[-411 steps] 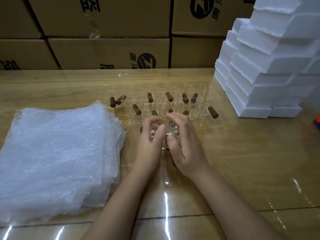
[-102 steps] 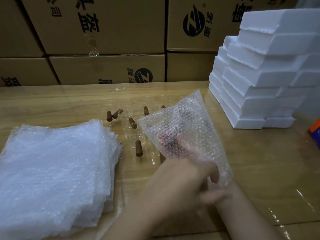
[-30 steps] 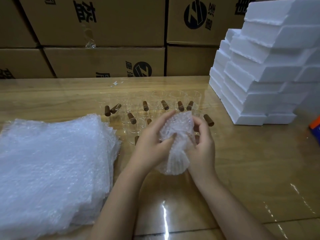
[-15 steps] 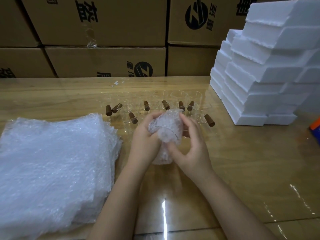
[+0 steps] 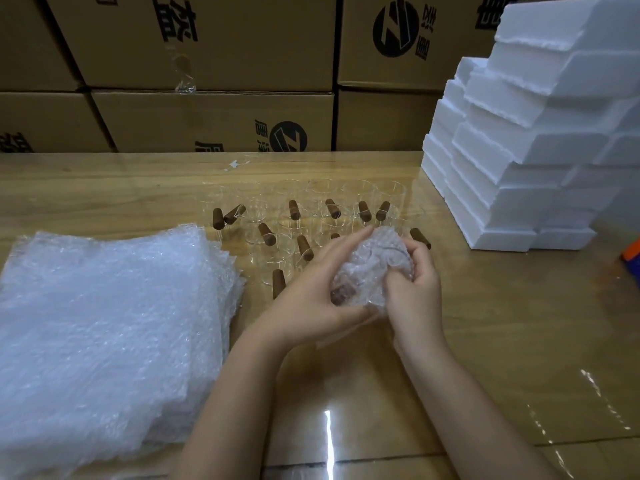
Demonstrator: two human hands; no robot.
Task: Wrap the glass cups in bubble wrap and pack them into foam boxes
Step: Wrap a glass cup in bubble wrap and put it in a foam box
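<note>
Packing warehouse: stacked cartons (image 5: 194, 39), foam boxes (image 5: 526, 150).

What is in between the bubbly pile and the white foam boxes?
In the head view, glass cups with brown handles stand there, and the left hand and right hand hold a wrapped cup.

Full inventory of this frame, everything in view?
cups: about a dozen, exact count unclear, clear glass with brown handles, mid-table
wrapped cup: one, in clear bubble wrap, held above the table in front of the cups
bubble wrap: one stack of sheets, clear-white, near left of the table
foam boxes: one stack, count unclear, white, right rear of the table
cartons: at least five, brown, stacked behind the table
orange-blue item: one, cut off at right edge, unidentifiable
table: one, light wood, glossy
left hand: holds the wrapped cup
right hand: holds the wrapped cup
</note>
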